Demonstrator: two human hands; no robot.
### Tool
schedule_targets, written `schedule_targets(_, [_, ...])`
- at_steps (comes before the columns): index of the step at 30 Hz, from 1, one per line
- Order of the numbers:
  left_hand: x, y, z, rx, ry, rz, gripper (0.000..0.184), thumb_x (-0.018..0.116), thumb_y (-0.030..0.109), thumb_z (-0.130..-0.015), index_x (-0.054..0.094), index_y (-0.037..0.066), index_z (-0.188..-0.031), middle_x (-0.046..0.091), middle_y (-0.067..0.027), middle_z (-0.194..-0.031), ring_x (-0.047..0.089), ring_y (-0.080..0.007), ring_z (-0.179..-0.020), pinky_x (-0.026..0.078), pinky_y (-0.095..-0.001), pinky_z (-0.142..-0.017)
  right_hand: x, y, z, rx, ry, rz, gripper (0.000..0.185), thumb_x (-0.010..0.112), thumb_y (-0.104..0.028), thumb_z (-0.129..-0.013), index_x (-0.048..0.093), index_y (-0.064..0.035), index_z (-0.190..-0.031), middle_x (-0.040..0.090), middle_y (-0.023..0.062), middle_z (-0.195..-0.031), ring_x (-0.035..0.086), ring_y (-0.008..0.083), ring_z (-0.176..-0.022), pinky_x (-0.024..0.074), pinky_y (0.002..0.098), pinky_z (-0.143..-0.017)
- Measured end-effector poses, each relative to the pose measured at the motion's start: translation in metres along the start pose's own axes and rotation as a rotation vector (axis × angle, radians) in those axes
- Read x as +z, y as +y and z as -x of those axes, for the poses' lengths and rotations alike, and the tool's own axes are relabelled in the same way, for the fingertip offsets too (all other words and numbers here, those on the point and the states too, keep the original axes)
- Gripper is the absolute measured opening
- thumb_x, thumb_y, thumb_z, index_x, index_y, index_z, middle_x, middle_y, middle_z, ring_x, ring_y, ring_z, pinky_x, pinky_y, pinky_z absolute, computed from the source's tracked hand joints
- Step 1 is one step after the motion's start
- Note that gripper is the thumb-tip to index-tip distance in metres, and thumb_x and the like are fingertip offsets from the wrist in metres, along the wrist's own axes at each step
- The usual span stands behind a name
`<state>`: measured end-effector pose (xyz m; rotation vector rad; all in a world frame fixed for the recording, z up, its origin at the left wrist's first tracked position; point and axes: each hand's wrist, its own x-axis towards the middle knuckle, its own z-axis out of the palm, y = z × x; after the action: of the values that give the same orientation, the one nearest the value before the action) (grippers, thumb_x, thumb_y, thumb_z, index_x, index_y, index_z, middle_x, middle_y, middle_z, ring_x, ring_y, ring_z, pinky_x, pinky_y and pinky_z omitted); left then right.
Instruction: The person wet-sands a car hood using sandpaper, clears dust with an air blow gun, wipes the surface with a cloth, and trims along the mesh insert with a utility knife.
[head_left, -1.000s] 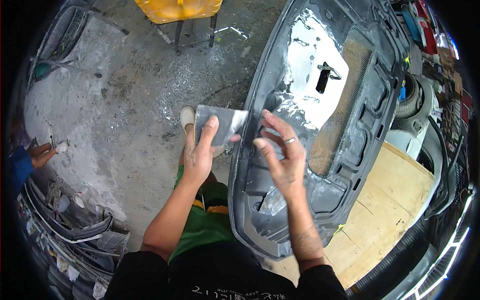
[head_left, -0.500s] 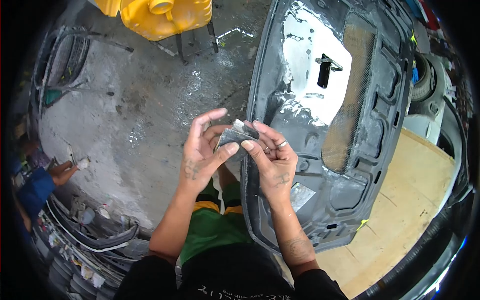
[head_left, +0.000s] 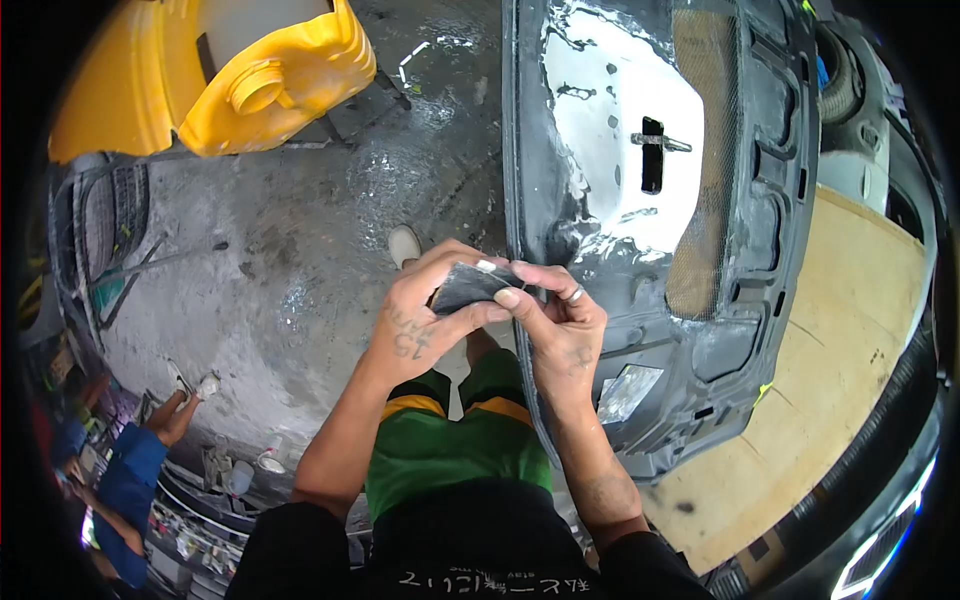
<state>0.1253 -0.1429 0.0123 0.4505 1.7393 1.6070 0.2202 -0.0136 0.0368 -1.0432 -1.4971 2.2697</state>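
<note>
A folded piece of dark grey sandpaper [head_left: 468, 290] is pinched between my two hands in front of my body. My left hand [head_left: 412, 312] grips its left side, with the thumb along the lower edge and fingers behind. On the other side, my right hand [head_left: 565, 328], with a ring on one finger, holds the right end between thumb and fingertips. Close beside my right hand lies a black car hood [head_left: 690, 385], its ribbed side up. It carries a bare white patch [head_left: 620, 110] with a slot, and a mesh strip [head_left: 700, 200].
A yellow plastic container [head_left: 290, 90] stands on a support at upper left. A shiny rectangular piece [head_left: 630, 392] lies on the hood's lower part. Beyond it is a tan board [head_left: 830, 370]. Another person in blue [head_left: 135, 460] is at lower left, near stacked car parts.
The sandpaper has turned to a flatter, wider fold, and my left fingers have curled in behind it. My view has shifted, showing more of the yellow container and the other person.
</note>
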Motion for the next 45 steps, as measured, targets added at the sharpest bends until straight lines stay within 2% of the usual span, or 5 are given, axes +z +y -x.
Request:
schedule_targets(15, [-0.057, -0.012, -0.019, 0.019, 0.089, -0.106, 0.022, 0.079, 0.011, -0.084, 0.064, -0.001, -0.093, 0.064, -0.0074, -0.085, 0.063, -0.0135, -0.076, 0.048, -0.0265, -0.066, 0.058, 0.017, -0.038, 0.166, 0.037, 0.012, 0.029, 0.072, 0.004, -0.088, 0.066, 0.0026, -0.117, 0.071, 0.0082, -0.102, 0.067, 0.0129, -0.093, 0.0552, 0.0269, -0.086])
schedule_targets(22, [-0.028, -0.022, -0.051, 0.116, 0.232, 0.145, 0.023, 0.077, 0.019, -0.088, 0.064, 0.002, -0.093, 0.066, -0.0057, -0.092, 0.061, -0.0135, -0.083, 0.049, -0.0284, -0.075, 0.0, -0.013, -0.032, -0.233, 0.176, 0.388, 0.043, 0.075, 0.004, -0.084, 0.06, 0.0013, -0.124, 0.058, 0.0072, -0.119, 0.06, 0.0152, -0.106, 0.0522, 0.0299, -0.092])
schedule_targets(29, [-0.028, 0.031, -0.121, 0.35, 0.064, -0.336, 0.022, 0.074, 0.015, -0.089, 0.067, 0.0, -0.104, 0.067, -0.0056, -0.098, 0.062, -0.0122, -0.084, 0.05, -0.0259, -0.077, -0.09, -0.053, -0.099, -0.682, 0.404, 0.985, 0.066, 0.083, -0.029, -0.082, 0.054, -0.0029, -0.135, 0.049, 0.0222, -0.139, 0.047, 0.0355, -0.132, 0.0379, 0.047, -0.11])
schedule_targets(37, [-0.013, 0.058, -0.19, 0.794, -0.512, -0.836, 0.02, 0.069, 0.001, -0.082, 0.066, 0.001, -0.101, 0.063, -0.0092, -0.096, 0.062, -0.0259, -0.089, 0.05, -0.0339, -0.079, -0.083, -0.025, -0.087, -0.606, 0.491, 1.041, 0.097, 0.088, -0.037, -0.072, 0.038, -0.0035, -0.148, 0.038, 0.0251, -0.149, 0.035, 0.0448, -0.137, 0.0283, 0.0562, -0.114])
schedule_targets(45, [-0.007, 0.051, -0.23, 1.102, -0.892, -1.132, 0.027, 0.066, 0.004, -0.076, 0.066, 0.006, -0.103, 0.061, -0.0077, -0.099, 0.059, -0.0265, -0.096, 0.047, -0.0376, -0.084, -0.082, -0.032, -0.134, -0.76, 0.625, 1.154, 0.056, 0.079, -0.04, -0.081, 0.063, -0.0153, -0.129, 0.053, 0.0162, -0.139, 0.047, 0.0376, -0.129, 0.033, 0.0516, -0.108])
